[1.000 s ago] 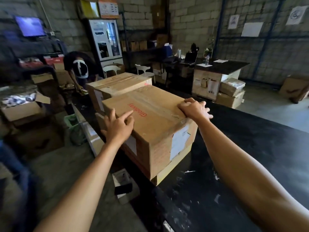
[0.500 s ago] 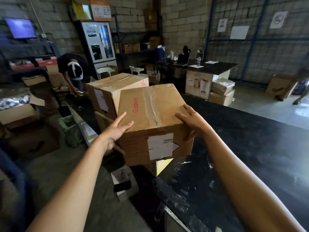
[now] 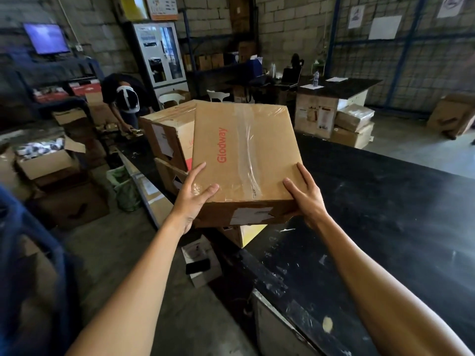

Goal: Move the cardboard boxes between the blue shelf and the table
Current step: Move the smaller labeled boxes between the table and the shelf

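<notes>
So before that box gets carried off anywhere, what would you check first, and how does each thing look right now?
1. Left hand on the Glodway box: ok, at its near left corner.
2. Right hand on the box: ok, at its near right corner.
3. Box clear of the black table: ok, lifted.
4. Box level: not ok, tilted.
5. Tape seal closed: ok.
6. Space free on the blue shelf: cannot tell.

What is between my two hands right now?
In the head view, the taped cardboard box printed Glodway sits between the left hand and right hand, gripped at its near corners.
</notes>
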